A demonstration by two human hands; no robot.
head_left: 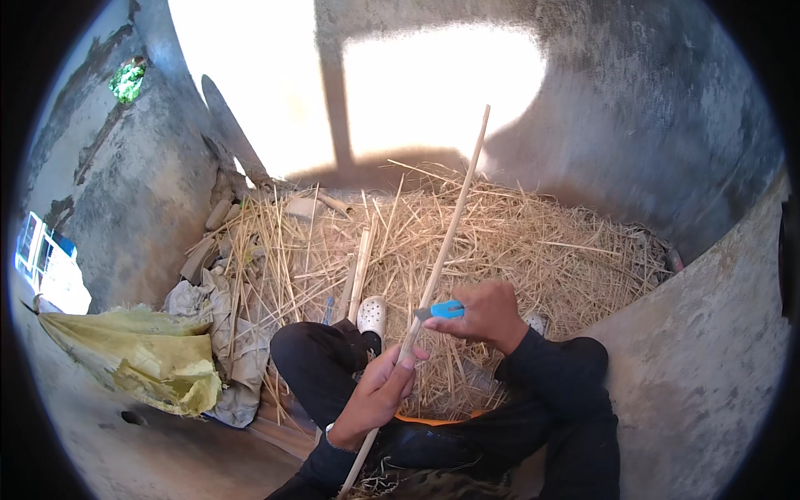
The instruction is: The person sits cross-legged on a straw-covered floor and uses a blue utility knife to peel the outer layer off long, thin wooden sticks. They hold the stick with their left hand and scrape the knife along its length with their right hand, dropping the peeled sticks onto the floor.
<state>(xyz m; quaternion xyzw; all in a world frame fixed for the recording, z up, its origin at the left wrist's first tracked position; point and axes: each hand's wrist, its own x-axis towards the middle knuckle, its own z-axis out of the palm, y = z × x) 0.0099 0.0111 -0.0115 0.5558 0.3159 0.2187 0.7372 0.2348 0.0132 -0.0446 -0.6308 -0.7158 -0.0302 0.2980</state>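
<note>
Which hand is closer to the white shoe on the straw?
Left. The left hand grips the long stick just below and right of the white shoe. The right hand, holding the blue knife, sits farther right.

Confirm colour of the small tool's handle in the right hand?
Bright blue handle, held in the right hand; head view.

The long stick (444, 242) looked like pale, smooth, peeled wood — matt and dry. The knife (440, 311) had a glossy blue plastic handle. Straw (517, 242) at twelve o'clock was dry, coarse and golden. At nine o'clock lay a woven yellow plastic sack (154, 358) — crumpled, faintly shiny. The walls (667, 125) were rough grey concrete.
</note>
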